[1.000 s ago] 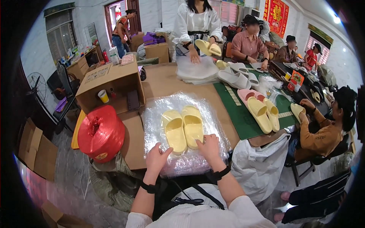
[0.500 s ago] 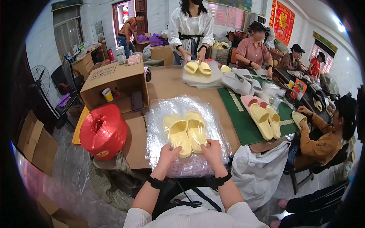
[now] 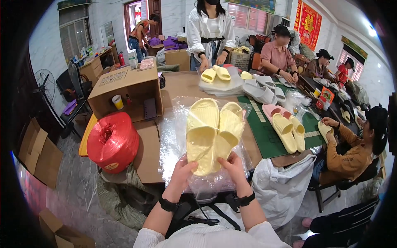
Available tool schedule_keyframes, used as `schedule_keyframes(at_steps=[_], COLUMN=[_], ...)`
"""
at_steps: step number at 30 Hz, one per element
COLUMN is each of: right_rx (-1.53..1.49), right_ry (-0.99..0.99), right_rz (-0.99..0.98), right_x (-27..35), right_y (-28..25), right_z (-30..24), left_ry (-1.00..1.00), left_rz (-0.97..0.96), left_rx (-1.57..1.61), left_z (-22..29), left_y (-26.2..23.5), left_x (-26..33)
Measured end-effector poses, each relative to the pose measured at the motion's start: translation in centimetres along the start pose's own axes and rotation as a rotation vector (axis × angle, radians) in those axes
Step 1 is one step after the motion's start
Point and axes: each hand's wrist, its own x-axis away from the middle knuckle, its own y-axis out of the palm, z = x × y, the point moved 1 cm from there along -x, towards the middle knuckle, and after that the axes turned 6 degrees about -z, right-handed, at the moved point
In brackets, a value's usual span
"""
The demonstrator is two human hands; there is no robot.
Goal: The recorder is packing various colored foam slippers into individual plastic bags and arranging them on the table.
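Observation:
A pair of pale yellow slippers (image 3: 202, 144) is raised and tilted up in front of me, with clear plastic bag film (image 3: 202, 188) showing at their sides and below them. My left hand (image 3: 182, 170) is closed on the lower left of the pair, thumb on top. My right hand (image 3: 233, 167) grips the lower right in the same way. Beneath them, a stack of shiny clear bags (image 3: 168, 138) lies on the brown tabletop (image 3: 180, 84).
A red roll of plastic twine (image 3: 112, 142) and an open cardboard box (image 3: 120, 84) stand left. On the right, yellow slippers (image 3: 283, 128) and grey slippers (image 3: 258, 91) rest on or beside a green mat (image 3: 260, 136). A co-worker (image 3: 211, 35) stands opposite, near another yellow pair (image 3: 216, 73).
Both hands have lifted the yellow slippers off the bag stack and tilted them up, film with them. The co-worker opposite has moved their hands apart from the other yellow pair.

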Motion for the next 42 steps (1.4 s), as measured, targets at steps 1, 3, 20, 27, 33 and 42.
schedule_keyframes(at_steps=[1,3,20,27,33,42], right_rx=[0.002,0.137,0.557,0.359,0.354,0.324], right_ry=[0.004,-0.105,-0.262,-0.176,-0.138,-0.124], right_rz=[-0.001,0.162,-0.346,-0.147,-0.165,-0.231], right_x=[0.4,0.9,2.3,2.1,2.7,2.9], right_y=[0.5,2.3,2.9,3.3,3.0,2.9], right_z=[-0.2,-0.1,0.8,4.5,4.8,4.3], left_ry=[-0.001,0.093,-0.141,-0.412,-0.218,0.154], left_rz=[0.003,0.06,0.581,0.901,0.975,1.458], left_rx=[0.003,-0.108,-0.672,-1.046,-0.723,-0.06], left_z=[-0.3,-1.2,10.0,7.1,0.4,-4.5], left_y=[0.0,0.4,-14.3,-20.6,-25.8,-44.5], left_x=[0.2,0.7,33.5,40.4,28.6,29.1])
